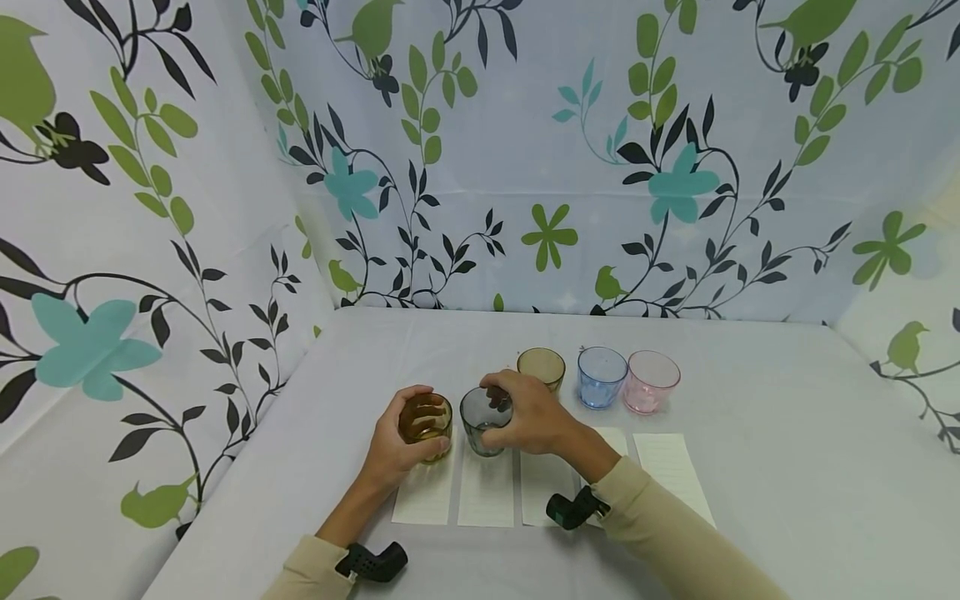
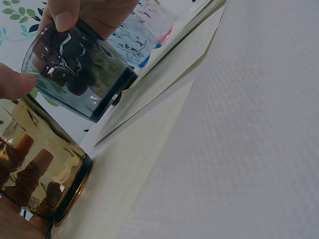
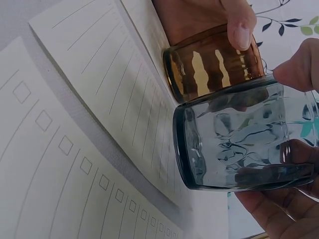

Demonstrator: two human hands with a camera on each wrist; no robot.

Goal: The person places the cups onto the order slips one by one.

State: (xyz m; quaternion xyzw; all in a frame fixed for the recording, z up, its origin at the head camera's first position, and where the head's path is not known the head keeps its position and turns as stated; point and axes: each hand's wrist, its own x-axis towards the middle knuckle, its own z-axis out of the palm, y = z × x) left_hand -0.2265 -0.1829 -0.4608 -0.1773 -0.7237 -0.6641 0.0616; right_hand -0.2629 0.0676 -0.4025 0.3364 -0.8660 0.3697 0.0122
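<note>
Grey glass (image 1: 474, 414) rim up, right hand (image 1: 534, 417) gripping it by sides, thumb and fingers curled round — likely leaves base free to stand flat. Amber glass (image 1: 437, 419) just left of grey glass, left hand (image 1: 396, 439) wrapped round it, probably keeping it upright. Whether either base touches paper — cannot tell. Lined paper strips (image 1: 486, 496) lie side by side, reaching out on near side of grey glass. Olive glass (image 1: 542, 365), blue glass (image 1: 600, 379), pink glass (image 1: 652, 383) behind and right of grey glass, perhaps there for elbow room.
</note>
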